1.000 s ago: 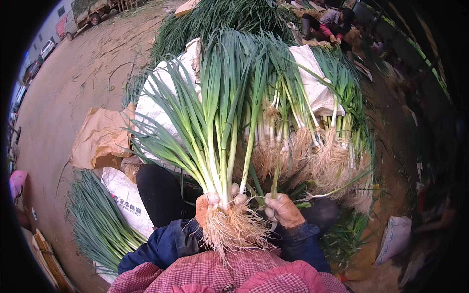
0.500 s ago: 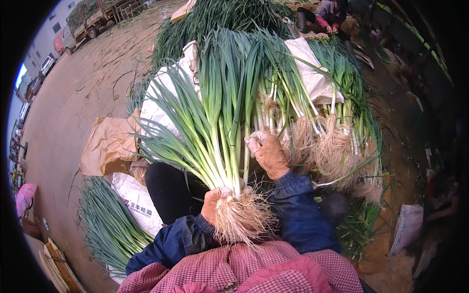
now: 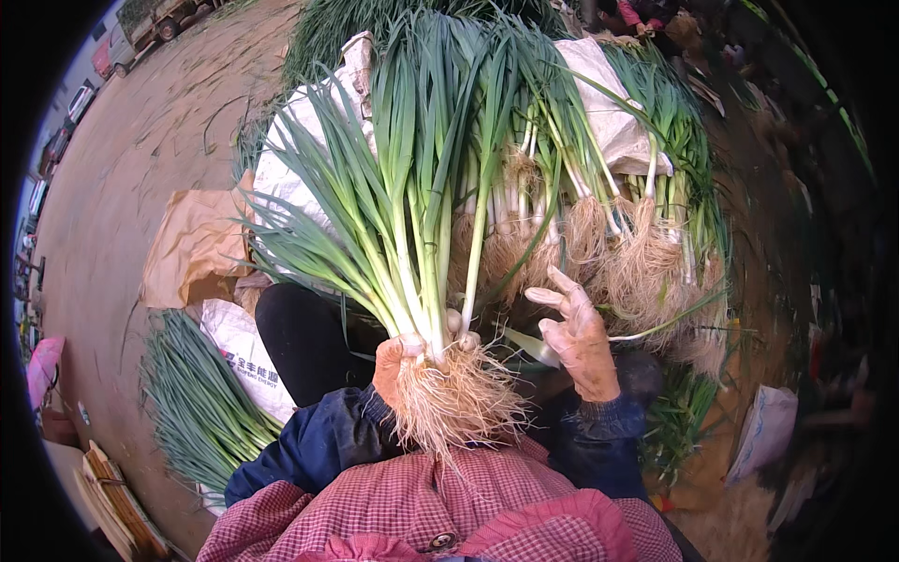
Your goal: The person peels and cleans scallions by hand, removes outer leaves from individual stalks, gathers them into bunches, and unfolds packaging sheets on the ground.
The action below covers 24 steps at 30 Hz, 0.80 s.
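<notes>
My left hand (image 3: pixel 391 367) is closed around the lower stalks of a bunch of green garlic (image 3: pixel 412 272). Its long green leaves fan away from me, and tangled pale roots (image 3: pixel 459 398) hang toward my chest. My right hand (image 3: pixel 581 342) is to the right of the bunch, fingers spread and nothing gripped between them. A pale peeled leaf (image 3: pixel 532 347) shows right beside its palm; I cannot tell whether they touch. Both hands have whitish, glove-like covering on the fingers.
More green garlic (image 3: pixel 646 244) is heaped beyond my hands, partly under a white sack (image 3: pixel 613 112). Brown paper (image 3: pixel 197 245) and another bundle (image 3: pixel 201 412) on a white sack are at left. Leaf scraps (image 3: pixel 682 426) lie at right. A person (image 3: pixel 641 14) sits at the far right.
My right hand has let go of a stalk, moved right and toward me, and opened. My left hand still grips the bunch. The view has tilted slightly downward.
</notes>
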Tool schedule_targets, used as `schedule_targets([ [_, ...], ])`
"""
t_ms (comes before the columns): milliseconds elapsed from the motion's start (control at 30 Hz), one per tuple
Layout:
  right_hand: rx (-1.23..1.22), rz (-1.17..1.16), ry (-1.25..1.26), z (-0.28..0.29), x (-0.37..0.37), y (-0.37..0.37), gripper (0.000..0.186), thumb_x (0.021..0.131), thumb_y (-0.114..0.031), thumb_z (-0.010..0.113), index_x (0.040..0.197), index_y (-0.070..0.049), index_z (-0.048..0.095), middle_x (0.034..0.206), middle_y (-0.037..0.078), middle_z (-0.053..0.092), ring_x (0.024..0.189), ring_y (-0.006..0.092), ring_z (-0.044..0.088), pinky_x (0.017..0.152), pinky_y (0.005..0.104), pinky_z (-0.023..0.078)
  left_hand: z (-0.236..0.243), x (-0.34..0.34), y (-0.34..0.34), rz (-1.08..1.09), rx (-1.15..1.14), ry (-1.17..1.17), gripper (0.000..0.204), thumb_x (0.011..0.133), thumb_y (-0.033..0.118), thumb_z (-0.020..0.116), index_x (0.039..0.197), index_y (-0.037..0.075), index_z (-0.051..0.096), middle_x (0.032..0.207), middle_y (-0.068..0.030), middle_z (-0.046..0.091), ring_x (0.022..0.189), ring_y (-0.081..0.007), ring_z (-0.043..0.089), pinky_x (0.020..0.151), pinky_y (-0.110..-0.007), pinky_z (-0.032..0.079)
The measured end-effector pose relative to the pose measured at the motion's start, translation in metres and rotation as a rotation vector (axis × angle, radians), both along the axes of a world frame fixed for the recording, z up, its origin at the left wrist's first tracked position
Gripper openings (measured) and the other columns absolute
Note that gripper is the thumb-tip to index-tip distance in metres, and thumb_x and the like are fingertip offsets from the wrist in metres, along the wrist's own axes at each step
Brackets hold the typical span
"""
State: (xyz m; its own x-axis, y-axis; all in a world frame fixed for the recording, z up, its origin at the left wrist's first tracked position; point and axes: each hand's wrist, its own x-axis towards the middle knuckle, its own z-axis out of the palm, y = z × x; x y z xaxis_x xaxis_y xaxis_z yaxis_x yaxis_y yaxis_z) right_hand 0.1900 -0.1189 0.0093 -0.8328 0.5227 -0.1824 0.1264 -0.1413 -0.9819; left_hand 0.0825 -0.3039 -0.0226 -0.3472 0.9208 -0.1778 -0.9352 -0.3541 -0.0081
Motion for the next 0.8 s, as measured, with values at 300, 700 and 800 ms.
schedule_targets([
  [300,0.457,0.286,0.143,-0.033,-0.030,-0.036,0.017,0.076,0.000,0.050,0.085,-0.005,0.064,0.067,0.007,0.061,0.063,0.0190,0.061,0.059,0.0289,0.047,-0.004,-0.002,-0.011,-0.060,0.117,0.008,0.080,0.070,0.019,0.058,0.142,0.008,0.023,0.109,-0.0211,0.052,0.098,-0.0317,0.054,0.088,-0.046,0.046],
  [700,0.833,-0.106,-0.142,0.012,-0.035,0.060,0.020,0.076,-0.014,0.058,0.093,-0.005,0.064,0.079,0.014,0.065,0.069,0.0276,0.063,0.063,0.0353,0.050,0.011,-0.016,0.001,0.018,0.341,0.024,0.043,0.069,0.022,0.062,0.105,0.005,0.044,0.093,-0.0127,0.049,0.081,-0.0278,0.053,0.071,-0.045,0.050],
  [800,1.621,-0.225,-0.460,-0.010,-0.084,0.148,0.027,0.074,-0.025,0.064,0.089,-0.002,0.064,0.078,0.016,0.064,0.068,0.0323,0.063,0.062,0.0400,0.049,0.012,-0.010,0.013,-0.117,0.122,0.049,0.048,0.068,0.014,0.059,0.113,0.004,0.043,0.099,-0.0134,0.047,0.088,-0.0291,0.053,0.076,-0.047,0.049],
])
